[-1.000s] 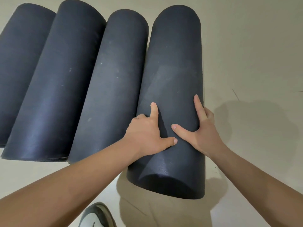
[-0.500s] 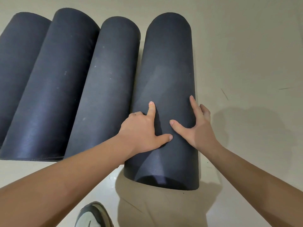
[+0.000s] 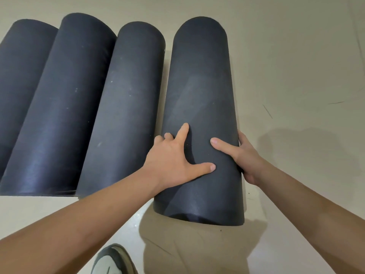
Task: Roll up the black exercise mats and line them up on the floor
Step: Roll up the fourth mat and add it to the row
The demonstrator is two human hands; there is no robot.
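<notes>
Here, left hand (image 3: 171, 161) and right hand (image 3: 245, 158) clasping rightmost mat (image 3: 201, 86), three rolls (image 3: 122, 115) alongside

Beige floor (image 3: 296, 56), smooth, matte, fills the view. Two thin dark scratches (image 3: 267, 111) at right, well apart, one slanted, other near level. Few dark specks (image 3: 220, 230) low centre. Grey-and-white shoe (image 3: 113, 260) at bottom edge, toe pointing up frame, partly cut off. Soft grey shadow (image 3: 296, 147) at right.
</notes>
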